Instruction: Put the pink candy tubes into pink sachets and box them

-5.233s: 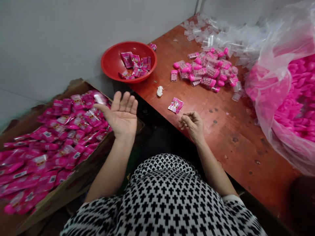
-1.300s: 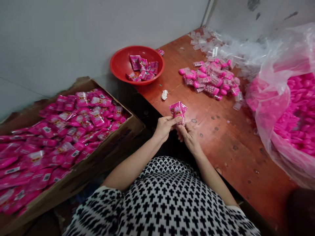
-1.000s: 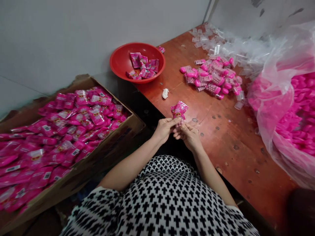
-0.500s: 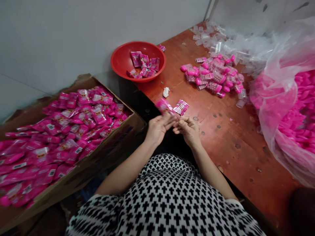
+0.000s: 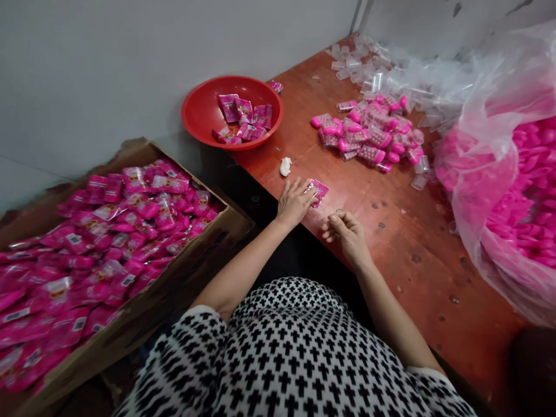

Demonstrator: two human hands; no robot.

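My left hand point(image 5: 294, 202) reaches over the table's near edge with its fingers stretched out. Its fingertips touch the left side of a small flat pink printed packet point(image 5: 320, 194) lying on the table, and partly cover it. My right hand point(image 5: 346, 233) hovers to the right of that packet, thumb and index finger pressed together and the other fingers curled. Whatever may be in that pinch is too small to make out. A crumpled white lump point(image 5: 285, 167) lies just beyond my left hand.
A red bowl point(image 5: 193, 124) with several pink packets stands at the table's corner. To the left, a cardboard box point(image 5: 208, 231) brims with filled pink pouches. Pink-capped bead bottles point(image 5: 373, 133), clear empty tubes point(image 5: 373, 81) and a plastic bag point(image 5: 469, 231) of pink pieces occupy the reddish table point(image 5: 399, 307).
My hands were together at a pink packet and are now apart. That packet no longer shows in them. My left hand has reached onto the packet on the table; my right hand has moved right.
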